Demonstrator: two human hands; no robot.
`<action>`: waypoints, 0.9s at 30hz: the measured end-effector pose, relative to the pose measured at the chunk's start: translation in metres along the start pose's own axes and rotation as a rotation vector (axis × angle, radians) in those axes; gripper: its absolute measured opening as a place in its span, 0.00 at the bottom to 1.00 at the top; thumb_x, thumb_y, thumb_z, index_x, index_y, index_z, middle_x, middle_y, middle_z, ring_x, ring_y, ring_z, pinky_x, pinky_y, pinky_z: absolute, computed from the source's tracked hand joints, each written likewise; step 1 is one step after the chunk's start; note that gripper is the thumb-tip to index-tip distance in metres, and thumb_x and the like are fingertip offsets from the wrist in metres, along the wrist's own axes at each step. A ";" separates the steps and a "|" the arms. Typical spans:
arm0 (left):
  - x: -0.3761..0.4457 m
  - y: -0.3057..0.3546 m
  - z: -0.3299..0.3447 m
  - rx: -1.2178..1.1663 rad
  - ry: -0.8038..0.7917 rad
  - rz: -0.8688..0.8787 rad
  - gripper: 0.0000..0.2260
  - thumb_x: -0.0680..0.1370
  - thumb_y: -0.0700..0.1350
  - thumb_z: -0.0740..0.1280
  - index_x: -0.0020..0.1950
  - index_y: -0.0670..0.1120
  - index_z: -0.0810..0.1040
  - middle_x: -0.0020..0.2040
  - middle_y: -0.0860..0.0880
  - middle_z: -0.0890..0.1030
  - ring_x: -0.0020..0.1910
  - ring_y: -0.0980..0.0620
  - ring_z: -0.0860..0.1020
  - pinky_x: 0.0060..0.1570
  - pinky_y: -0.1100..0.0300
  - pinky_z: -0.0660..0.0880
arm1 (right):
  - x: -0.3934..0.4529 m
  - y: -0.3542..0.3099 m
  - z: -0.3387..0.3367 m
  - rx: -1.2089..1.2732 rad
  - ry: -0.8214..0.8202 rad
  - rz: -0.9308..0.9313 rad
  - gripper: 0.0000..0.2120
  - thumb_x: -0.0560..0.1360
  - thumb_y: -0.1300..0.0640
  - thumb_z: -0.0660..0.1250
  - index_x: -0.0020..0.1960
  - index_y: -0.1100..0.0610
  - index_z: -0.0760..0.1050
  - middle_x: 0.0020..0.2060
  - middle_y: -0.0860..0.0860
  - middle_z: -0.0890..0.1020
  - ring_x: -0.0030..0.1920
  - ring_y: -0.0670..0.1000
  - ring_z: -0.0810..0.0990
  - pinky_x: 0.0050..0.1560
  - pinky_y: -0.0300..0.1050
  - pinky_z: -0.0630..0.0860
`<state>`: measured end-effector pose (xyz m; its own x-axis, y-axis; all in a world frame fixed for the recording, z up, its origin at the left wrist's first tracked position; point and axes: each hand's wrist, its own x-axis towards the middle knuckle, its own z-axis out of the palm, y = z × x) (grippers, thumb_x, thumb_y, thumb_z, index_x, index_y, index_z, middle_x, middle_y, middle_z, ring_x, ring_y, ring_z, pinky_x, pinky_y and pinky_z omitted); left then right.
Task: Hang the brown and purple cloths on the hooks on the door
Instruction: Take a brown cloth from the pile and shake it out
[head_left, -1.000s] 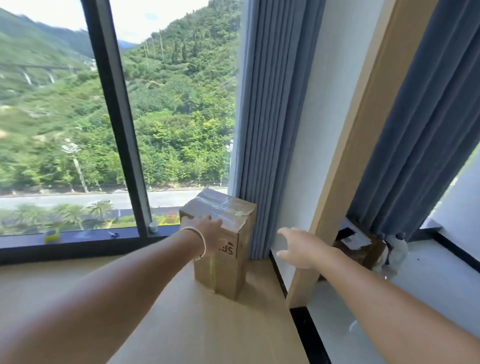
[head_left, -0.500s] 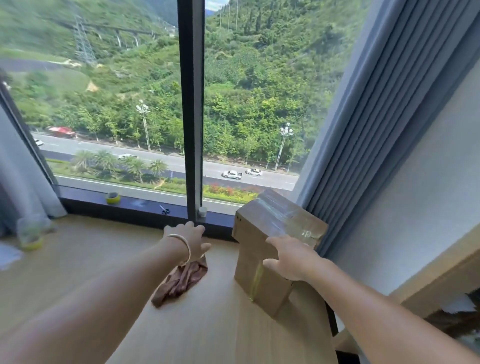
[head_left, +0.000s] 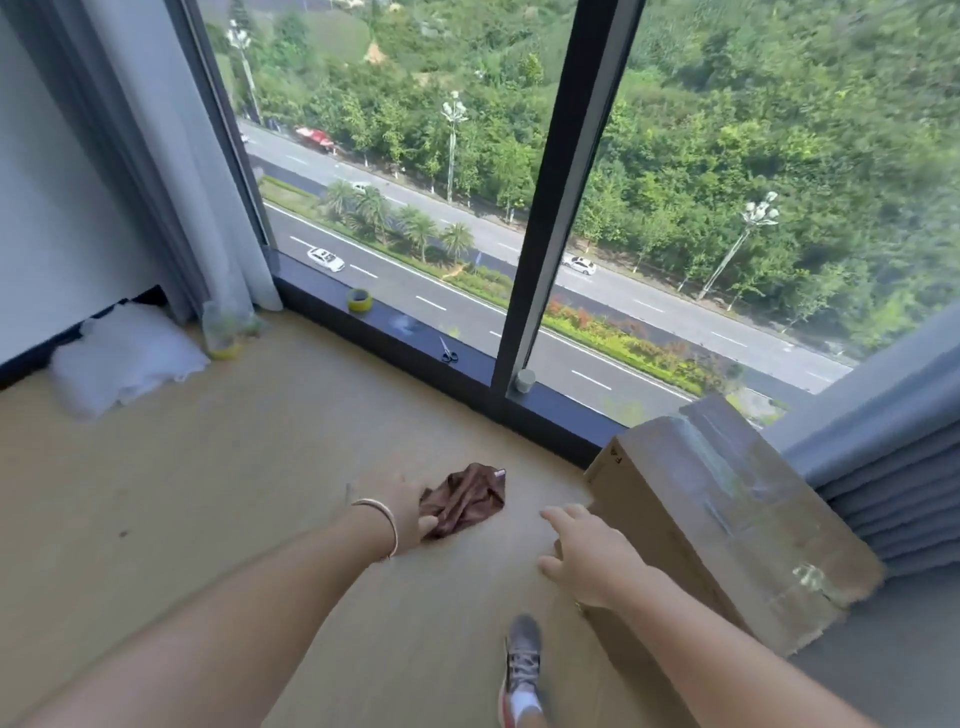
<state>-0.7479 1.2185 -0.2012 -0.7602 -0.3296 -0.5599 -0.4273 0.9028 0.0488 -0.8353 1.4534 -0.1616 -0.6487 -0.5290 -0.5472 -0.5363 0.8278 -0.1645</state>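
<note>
My left hand grips crumpled brown cloth on beige floor; right hand, fingers spread, beside taped cardboard box, contents hidden.

Left hand grips the crumpled brown cloth on the wooden floor; right hand, fingers spread, at three o'clock beside a taped cardboard box.

The left hand, earlier hovering above the brown cloth, now grips its near edge; the right hand has lifted off the cardboard box beside that cloth.
</note>
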 end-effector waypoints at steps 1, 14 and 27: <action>0.012 -0.004 0.007 -0.010 -0.024 -0.036 0.25 0.77 0.63 0.56 0.71 0.53 0.66 0.69 0.48 0.69 0.67 0.45 0.70 0.63 0.48 0.68 | 0.023 0.002 0.003 -0.009 -0.015 -0.029 0.31 0.76 0.43 0.62 0.76 0.48 0.57 0.70 0.50 0.66 0.67 0.53 0.69 0.63 0.48 0.69; 0.186 -0.026 0.129 -0.172 -0.171 -0.314 0.24 0.78 0.60 0.57 0.72 0.53 0.62 0.66 0.49 0.71 0.63 0.44 0.73 0.59 0.50 0.69 | 0.305 0.054 0.076 -0.137 -0.184 -0.242 0.32 0.77 0.44 0.62 0.77 0.50 0.55 0.73 0.50 0.63 0.69 0.53 0.67 0.67 0.47 0.66; 0.459 -0.042 0.384 -0.197 -0.112 -0.123 0.22 0.77 0.56 0.61 0.69 0.51 0.64 0.64 0.51 0.71 0.65 0.49 0.69 0.61 0.53 0.65 | 0.575 0.108 0.317 -0.295 -0.316 -0.207 0.26 0.77 0.47 0.60 0.73 0.52 0.60 0.70 0.52 0.65 0.67 0.56 0.68 0.62 0.49 0.67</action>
<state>-0.8907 1.1354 -0.7780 -0.6420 -0.3912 -0.6593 -0.6091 0.7825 0.1288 -1.0950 1.2974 -0.7541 -0.3407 -0.5565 -0.7578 -0.7970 0.5986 -0.0812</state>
